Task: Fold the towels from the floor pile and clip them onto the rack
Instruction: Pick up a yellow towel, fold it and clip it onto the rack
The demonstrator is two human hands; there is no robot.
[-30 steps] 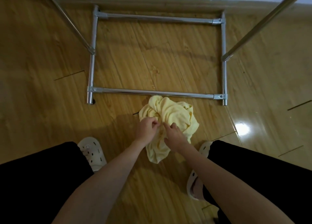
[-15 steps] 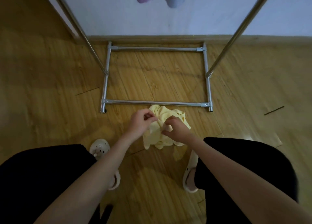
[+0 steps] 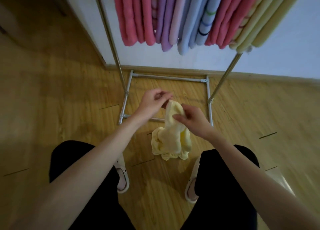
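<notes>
The rack (image 3: 210,98) fills the 12 o'clock half of the view, its top rail crowded with hung towels (image 3: 181,18) in pink, purple, blue and pale yellow, its base frame lying flat on the wooden floor (image 3: 60,99). Below it, in the middle of the view, a yellow towel (image 3: 170,139) hangs bunched, long axis running from 12 down to 6 o'clock, its lower bulk sagging between the person's feet; whether it touches the floor cannot be told. The right hand (image 3: 192,120) pinches its upper edge from the 3 o'clock side and looks the nearer hold. The left hand (image 3: 154,101), at 10 o'clock from the towel's top, has curled fingers meeting that edge; its grip is blurred. Spreading likely comes next
</notes>
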